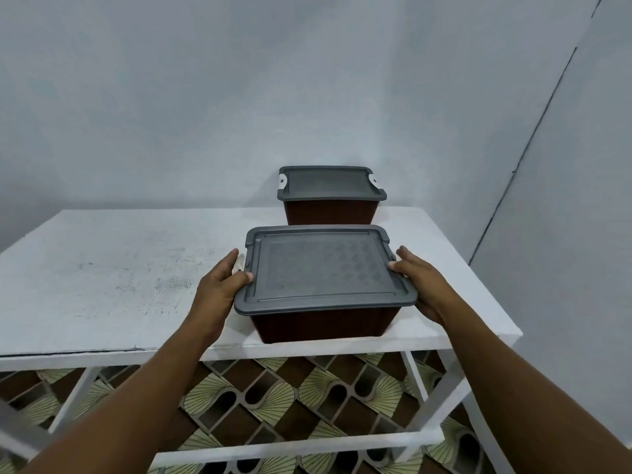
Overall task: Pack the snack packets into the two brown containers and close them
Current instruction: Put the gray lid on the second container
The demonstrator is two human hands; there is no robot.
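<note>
Two brown containers with grey lids stand on a white table. The near container sits at the table's front edge, its grey lid on top. My left hand grips the lid's left edge with the thumb on top. My right hand grips the right edge the same way. The far container stands behind it by the wall, its lid on and white clips showing at both ends. No snack packets are in view.
A grey wall rises right behind the table, with a second wall close on the right. The white tabletop stretches to the left of the containers. A white frame and a patterned brown-and-green floor show under the table.
</note>
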